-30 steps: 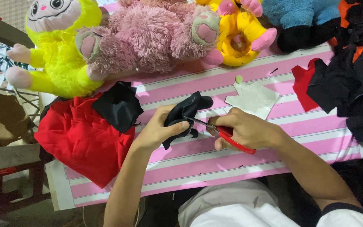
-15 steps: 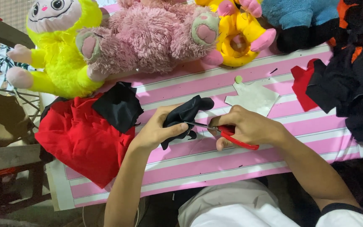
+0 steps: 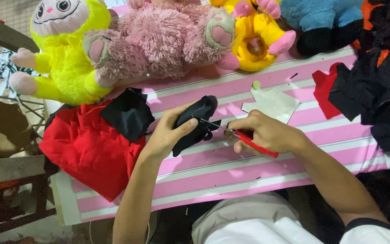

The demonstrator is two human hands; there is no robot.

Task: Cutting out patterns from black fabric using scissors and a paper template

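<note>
My left hand (image 3: pixel 168 133) grips a folded piece of black fabric (image 3: pixel 196 118) just above the pink-and-white striped tabletop (image 3: pixel 231 174). My right hand (image 3: pixel 265 132) holds red-handled scissors (image 3: pixel 244 138), whose thin blades point left and reach into the edge of the black fabric. Both hands work near the middle of the table, close together.
A red cloth pile (image 3: pixel 86 149) with a black piece (image 3: pixel 127 113) on it lies at the left. A pale paper pattern (image 3: pixel 271 101) sits behind my right hand. Yellow (image 3: pixel 64 54), pink (image 3: pixel 159 38) and other plush toys line the far edge. Black, red and orange fabric (image 3: pixel 375 90) lies at the right.
The black fabric has been turned slightly in my left hand, and the scissors have shifted a little along its edge. Everything else stays put.
</note>
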